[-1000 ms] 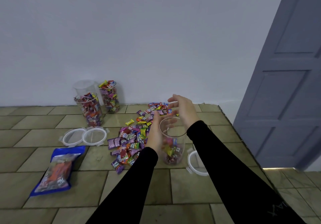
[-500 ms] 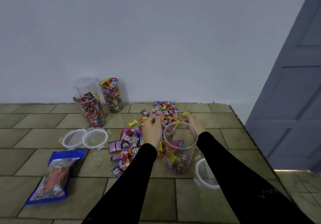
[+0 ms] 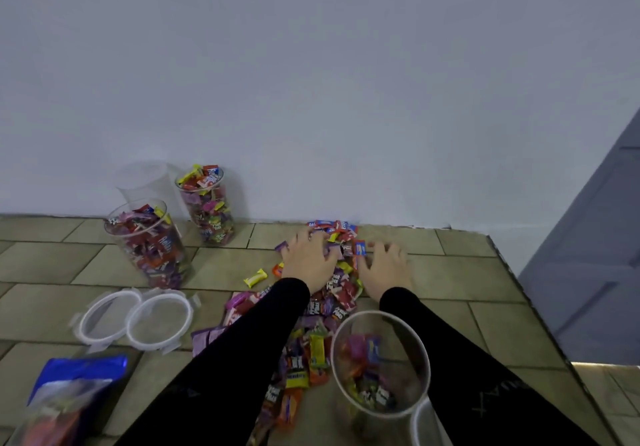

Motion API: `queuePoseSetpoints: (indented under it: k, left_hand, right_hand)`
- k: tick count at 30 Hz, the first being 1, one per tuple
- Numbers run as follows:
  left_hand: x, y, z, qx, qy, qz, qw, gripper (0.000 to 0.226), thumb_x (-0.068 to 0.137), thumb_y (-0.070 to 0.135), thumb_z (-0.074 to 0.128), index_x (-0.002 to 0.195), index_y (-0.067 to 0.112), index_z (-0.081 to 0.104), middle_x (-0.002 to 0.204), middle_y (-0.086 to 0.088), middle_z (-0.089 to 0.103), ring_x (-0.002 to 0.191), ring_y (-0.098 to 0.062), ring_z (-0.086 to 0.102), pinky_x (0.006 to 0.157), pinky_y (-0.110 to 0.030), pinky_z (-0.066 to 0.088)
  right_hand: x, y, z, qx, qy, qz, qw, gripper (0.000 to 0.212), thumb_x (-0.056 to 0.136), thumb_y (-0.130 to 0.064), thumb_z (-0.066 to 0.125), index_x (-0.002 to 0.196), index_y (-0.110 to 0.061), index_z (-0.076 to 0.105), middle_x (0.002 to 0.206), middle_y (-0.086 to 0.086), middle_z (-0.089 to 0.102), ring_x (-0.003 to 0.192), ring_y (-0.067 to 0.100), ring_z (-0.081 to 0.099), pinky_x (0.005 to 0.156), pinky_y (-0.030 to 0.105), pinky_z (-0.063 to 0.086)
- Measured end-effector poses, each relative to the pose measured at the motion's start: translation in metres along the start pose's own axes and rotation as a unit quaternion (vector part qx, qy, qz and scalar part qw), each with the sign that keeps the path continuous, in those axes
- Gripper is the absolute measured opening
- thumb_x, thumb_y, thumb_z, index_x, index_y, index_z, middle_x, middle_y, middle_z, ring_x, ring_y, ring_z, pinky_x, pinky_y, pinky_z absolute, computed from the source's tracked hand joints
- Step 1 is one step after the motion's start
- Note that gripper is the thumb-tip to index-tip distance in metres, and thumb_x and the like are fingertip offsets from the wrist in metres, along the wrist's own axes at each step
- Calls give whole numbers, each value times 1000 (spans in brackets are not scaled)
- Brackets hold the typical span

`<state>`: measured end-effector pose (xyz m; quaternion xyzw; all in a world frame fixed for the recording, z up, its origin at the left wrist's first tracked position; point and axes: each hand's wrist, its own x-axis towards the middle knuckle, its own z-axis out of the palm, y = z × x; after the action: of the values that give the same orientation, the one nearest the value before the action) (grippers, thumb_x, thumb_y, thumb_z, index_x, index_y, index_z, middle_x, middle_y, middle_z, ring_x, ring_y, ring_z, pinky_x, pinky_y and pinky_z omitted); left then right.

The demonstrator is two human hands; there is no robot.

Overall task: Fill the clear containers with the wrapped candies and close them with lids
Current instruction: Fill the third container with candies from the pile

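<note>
Both my hands have left the near container (image 3: 380, 362) and gone out to the heap of wrapped candies (image 3: 325, 293) in the middle of the frame; half a second ago they were at its rim, and a second ago my left palm was against its wall. Now my left hand (image 3: 309, 261) lies on top of the far end of the heap with its fingers (image 3: 323, 250) curled down into the wrappers, and my right hand (image 3: 386, 267) rests just beside it, fingers (image 3: 377, 248) bent and spread, raking at the edge. Whether either has truly closed on candies I cannot tell; it looks like a two-handed scoop just starting. The near container stands free at lower centre right, open and only thinly filled at the bottom, so I judge this jar needs many more handfuls. One lid (image 3: 420, 425) peeks in at the lower right edge beside it. At upper left two full containers (image 3: 149, 244) and an empty one (image 3: 143, 182) stand uncapped, their two lids (image 3: 135, 319) lying flat in front, so closing is all still to do.
</note>
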<state>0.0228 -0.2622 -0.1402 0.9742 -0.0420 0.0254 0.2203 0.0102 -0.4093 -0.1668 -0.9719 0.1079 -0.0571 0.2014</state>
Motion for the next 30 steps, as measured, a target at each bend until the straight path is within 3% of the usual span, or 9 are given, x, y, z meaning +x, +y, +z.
queuePoseSetpoints:
  k: [4, 8, 13, 17, 20, 24, 27, 30]
  left_hand:
    - [22, 0, 11, 10, -24, -1, 1000, 52, 98, 50, 37, 143, 24, 36, 153, -8, 26, 139, -28, 24, 110, -50, 20]
    - [37, -3, 19, 11, -17, -7, 1000, 53, 100, 48, 32, 148, 26, 30, 156, -5, 22, 141, -27, 22, 111, -50, 20]
    - [52, -9, 24, 42, -41, 13, 998, 51, 102, 43, 27, 150, 27, 25, 158, 0, 21, 141, -25, 22, 109, -49, 24]
    - [55, -15, 26, 51, -32, 20, 998, 50, 102, 40, 27, 149, 24, 27, 153, -2, 28, 136, -26, 29, 107, -45, 26]
    - [54, -15, 26, 42, -31, 7, 999, 48, 102, 38, 31, 146, 19, 35, 140, -9, 36, 126, -28, 34, 102, -42, 32]
    - [48, -12, 24, 25, -18, -4, 1000, 38, 103, 34, 32, 126, 8, 48, 124, -14, 40, 111, -30, 39, 96, -38, 33]
    - [40, -10, 23, 26, -10, 4, 1000, 35, 104, 28, 29, 120, 4, 48, 124, -15, 43, 110, -32, 40, 93, -38, 30]
    - [35, -11, 23, 14, -27, 3, 1000, 30, 103, 26, 34, 119, 3, 46, 122, -16, 48, 114, -34, 45, 92, -39, 33]
  right_hand:
    - [14, -9, 17, -38, 7, -80, 996, 48, 92, -43, 36, 132, -18, 47, 122, 12, 49, 115, 31, 43, 93, 40, 33]
    - [36, -11, 17, -33, 25, -160, 986, 72, 73, -45, 22, 134, -17, 48, 132, 14, 47, 118, 34, 43, 95, 43, 34]
    - [57, -17, 18, -44, -32, -191, 980, 74, 75, -44, 25, 146, -24, 32, 153, 5, 24, 139, 26, 21, 108, 41, 24]
    - [59, -19, 25, -44, -32, -201, 978, 86, 66, -53, 11, 144, -27, 36, 146, 1, 35, 132, 24, 31, 103, 39, 29]
    - [57, -21, 27, -14, -8, -192, 981, 79, 73, -52, 17, 141, -20, 44, 132, 6, 45, 120, 26, 40, 97, 37, 36]
    - [52, -23, 28, -14, -4, -186, 982, 48, 93, -36, 42, 136, -15, 46, 127, 9, 45, 113, 28, 45, 91, 37, 42]
    - [47, -26, 26, -31, 4, -191, 981, 38, 96, -36, 43, 126, -13, 49, 123, 12, 47, 105, 32, 51, 79, 37, 43]
    - [39, -28, 21, -56, -25, -190, 980, 41, 98, -36, 40, 134, -15, 41, 119, 14, 51, 100, 34, 57, 72, 36, 42]
